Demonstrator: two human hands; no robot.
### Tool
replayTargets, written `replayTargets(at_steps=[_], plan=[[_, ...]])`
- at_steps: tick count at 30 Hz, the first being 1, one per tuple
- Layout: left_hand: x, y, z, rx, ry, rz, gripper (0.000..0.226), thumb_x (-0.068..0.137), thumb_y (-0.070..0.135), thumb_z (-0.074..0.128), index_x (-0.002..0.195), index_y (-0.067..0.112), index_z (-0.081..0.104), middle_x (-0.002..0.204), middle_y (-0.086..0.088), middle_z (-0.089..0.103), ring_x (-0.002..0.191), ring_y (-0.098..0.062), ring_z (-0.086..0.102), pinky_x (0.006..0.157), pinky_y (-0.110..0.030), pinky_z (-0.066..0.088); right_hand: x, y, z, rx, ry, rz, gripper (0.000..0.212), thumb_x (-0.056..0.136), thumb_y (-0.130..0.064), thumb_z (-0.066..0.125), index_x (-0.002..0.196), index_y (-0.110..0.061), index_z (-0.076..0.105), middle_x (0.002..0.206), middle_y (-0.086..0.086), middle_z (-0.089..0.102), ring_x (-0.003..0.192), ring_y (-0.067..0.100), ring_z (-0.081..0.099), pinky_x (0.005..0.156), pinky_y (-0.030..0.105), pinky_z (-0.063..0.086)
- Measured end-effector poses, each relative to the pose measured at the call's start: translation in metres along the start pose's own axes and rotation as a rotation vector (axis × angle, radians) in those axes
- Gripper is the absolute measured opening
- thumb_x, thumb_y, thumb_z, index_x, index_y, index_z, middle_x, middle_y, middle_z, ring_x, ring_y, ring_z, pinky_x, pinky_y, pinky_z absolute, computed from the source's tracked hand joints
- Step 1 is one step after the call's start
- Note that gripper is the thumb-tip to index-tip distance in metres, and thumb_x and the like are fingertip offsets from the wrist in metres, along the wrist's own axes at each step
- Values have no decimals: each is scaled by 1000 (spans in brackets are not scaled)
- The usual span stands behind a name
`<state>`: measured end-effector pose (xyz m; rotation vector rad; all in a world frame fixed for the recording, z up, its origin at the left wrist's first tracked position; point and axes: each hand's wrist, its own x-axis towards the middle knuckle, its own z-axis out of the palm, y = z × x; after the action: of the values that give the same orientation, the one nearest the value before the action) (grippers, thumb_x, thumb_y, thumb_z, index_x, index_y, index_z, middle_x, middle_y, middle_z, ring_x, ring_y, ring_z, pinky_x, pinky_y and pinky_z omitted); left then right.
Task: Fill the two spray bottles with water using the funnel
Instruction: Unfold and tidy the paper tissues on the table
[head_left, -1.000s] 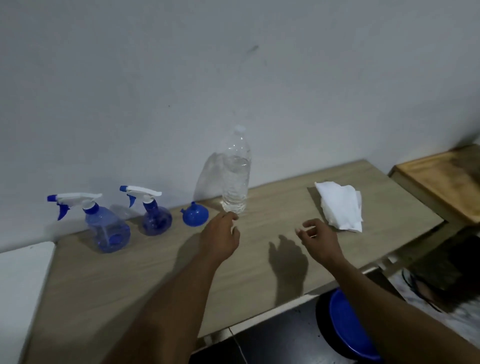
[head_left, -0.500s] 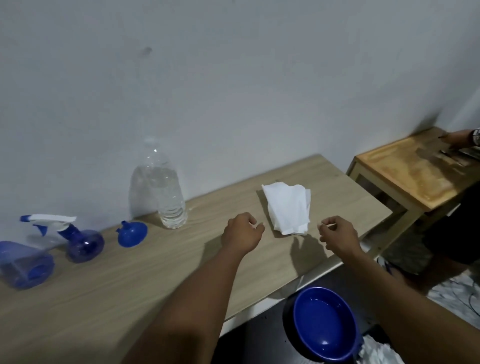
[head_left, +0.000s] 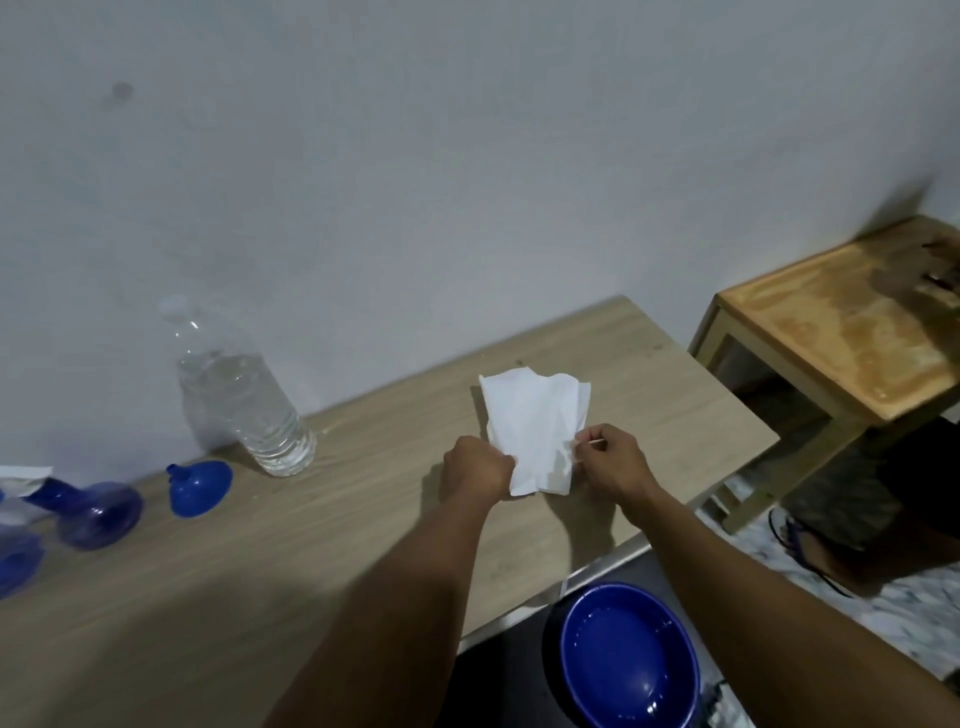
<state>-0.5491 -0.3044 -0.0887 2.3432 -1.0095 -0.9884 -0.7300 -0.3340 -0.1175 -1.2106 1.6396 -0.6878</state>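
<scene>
A white tissue (head_left: 535, 426) lies on the wooden table (head_left: 311, 545). My left hand (head_left: 475, 470) pinches its near left corner and my right hand (head_left: 610, 462) pinches its near right edge. A clear water bottle (head_left: 239, 395) stands by the wall, capped and mostly full. Left of it a blue funnel (head_left: 200, 488) rests mouth down. A round blue spray bottle (head_left: 96, 512) stands at the far left, and a second spray bottle (head_left: 15, 564) is cut off by the frame edge.
A blue bowl (head_left: 628, 660) sits on the floor below the table's front edge. A small wooden stool (head_left: 841, 332) stands to the right, with another person's hand (head_left: 940, 270) on it and their foot beneath.
The view has swung to the right. Both my hands moved forward and took hold of the tissue, left hand on one side and right hand on the other.
</scene>
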Motion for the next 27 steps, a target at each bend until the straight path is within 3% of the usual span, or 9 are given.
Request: replayTargets(at_steps=[6,8,12,17,24,27], plan=[[-5,0,-8,15,76,-4,17,80,27,56,80,16,68,88,-1,71,81,-24,65,66,-27,47,6,-4,1,21,-13,29,7,91,-25,61,92,-21,66,92,1,70,89,24,67,88,50,59],[-6,-1,-9,11,90,15,21,83,38,60,82,17,66,89,2,69,85,-24,64,66,-28,42,7,-6,0,39,-3,31,7,88,-24,61,93,-20,65,93,3,70,90,25,68,87,50,58],[-7,-1,1,74,15,44,51,71,64,72,75,14,64,80,-1,71,79,-22,66,55,-29,36,9,-7,-2,40,-16,32,9,85,-21,59,92,-21,65,95,4,70,91,27,68,86,50,59],[-5,-4,13,-2,37,2,19,81,35,74,85,17,72,93,0,72,86,-23,66,66,-26,42,8,-6,-2,-22,-87,6,10,88,-19,56,92,-24,64,100,1,68,97,25,65,90,48,58],[-9,-4,-4,75,141,-12,25,94,36,55,98,20,74,110,-3,70,99,-29,65,71,-27,39,3,-12,-4,-16,-62,9,20,86,-16,53,102,-19,64,102,3,69,99,26,64,92,42,54],[-9,-6,-11,94,162,-15,20,93,30,54,98,22,72,111,-2,69,93,-29,61,72,-26,38,1,-19,1,9,-70,-15,20,85,-14,54,101,-20,65,101,4,69,99,26,64,90,41,53]])
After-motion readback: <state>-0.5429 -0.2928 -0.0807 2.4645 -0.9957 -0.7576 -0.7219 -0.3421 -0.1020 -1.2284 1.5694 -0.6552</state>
